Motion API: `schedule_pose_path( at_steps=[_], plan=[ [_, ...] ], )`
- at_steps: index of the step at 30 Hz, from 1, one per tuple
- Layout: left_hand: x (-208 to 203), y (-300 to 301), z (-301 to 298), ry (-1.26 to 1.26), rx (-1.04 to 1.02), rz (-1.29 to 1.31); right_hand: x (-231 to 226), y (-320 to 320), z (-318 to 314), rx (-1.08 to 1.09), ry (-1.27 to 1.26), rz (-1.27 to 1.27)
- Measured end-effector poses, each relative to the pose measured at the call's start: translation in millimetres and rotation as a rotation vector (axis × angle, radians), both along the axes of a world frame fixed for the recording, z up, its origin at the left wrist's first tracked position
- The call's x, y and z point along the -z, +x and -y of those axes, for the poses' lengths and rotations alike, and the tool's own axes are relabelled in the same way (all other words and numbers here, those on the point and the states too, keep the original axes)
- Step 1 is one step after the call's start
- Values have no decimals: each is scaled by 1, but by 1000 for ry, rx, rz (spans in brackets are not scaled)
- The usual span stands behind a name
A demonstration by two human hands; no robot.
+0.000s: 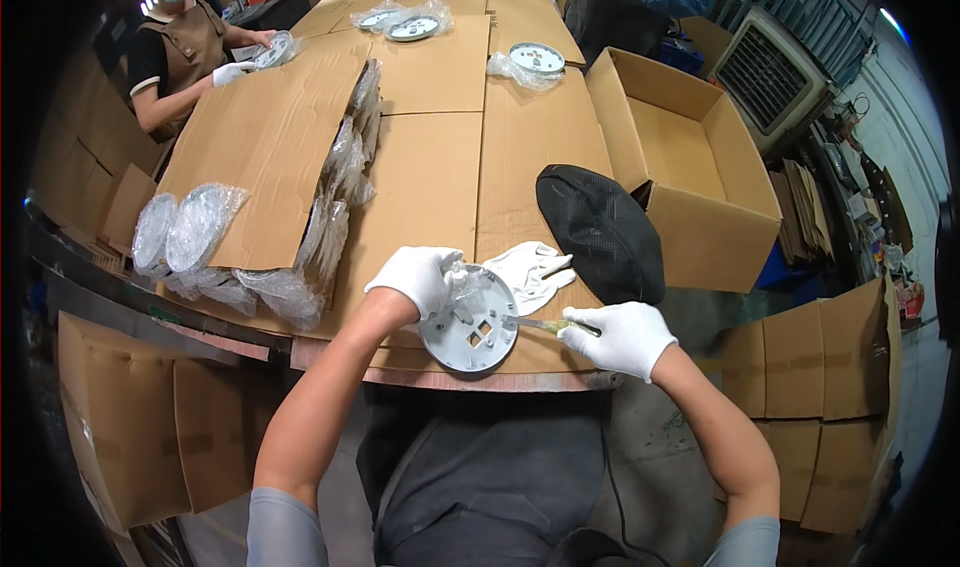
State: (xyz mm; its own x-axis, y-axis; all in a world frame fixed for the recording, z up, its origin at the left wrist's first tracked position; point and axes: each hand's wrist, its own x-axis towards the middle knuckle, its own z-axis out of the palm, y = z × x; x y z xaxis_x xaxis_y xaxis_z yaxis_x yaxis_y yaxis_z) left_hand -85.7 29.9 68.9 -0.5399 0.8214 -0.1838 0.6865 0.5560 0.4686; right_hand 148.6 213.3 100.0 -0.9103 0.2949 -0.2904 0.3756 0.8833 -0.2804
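My left hand [421,279], in a white glove, grips the upper left rim of a round light-grey disc [462,345]. The disc has small square openings at its middle and is tilted up over the table's near edge. Crumpled clear film or cloth shows by my left fingers; which one I cannot tell. In my white-gloved right hand [622,341] is a slim hand tool [535,323] with a flat metal blade and a yellowish part by the grip. Its tip reaches the disc's right side. Just behind the disc lies a loose white glove [536,273].
A black mesh-like cap or bag [600,229] lies right of the glove. Beyond it stands an open cardboard box [690,152]. Bubble-wrapped discs [203,229] are stacked at left under cardboard [262,152]. More discs [537,59] lie farther back. A co-worker [185,62] handles one at far left.
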Motion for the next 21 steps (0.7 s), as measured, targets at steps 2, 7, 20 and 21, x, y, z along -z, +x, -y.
schedule_pose_path(
  at_steps=[2,7,20,21],
  plan=[
    [-2,0,-1,-23,9,1,-20,-7,7,-32,68,25],
    [-8,5,-5,-52,6,1,-41,-24,25,-74,204,280],
    [9,-2,-4,37,7,84,6,1,13,35,73,104],
    [11,-4,-3,49,8,105,11,1,15,64,38,83]
  ],
)
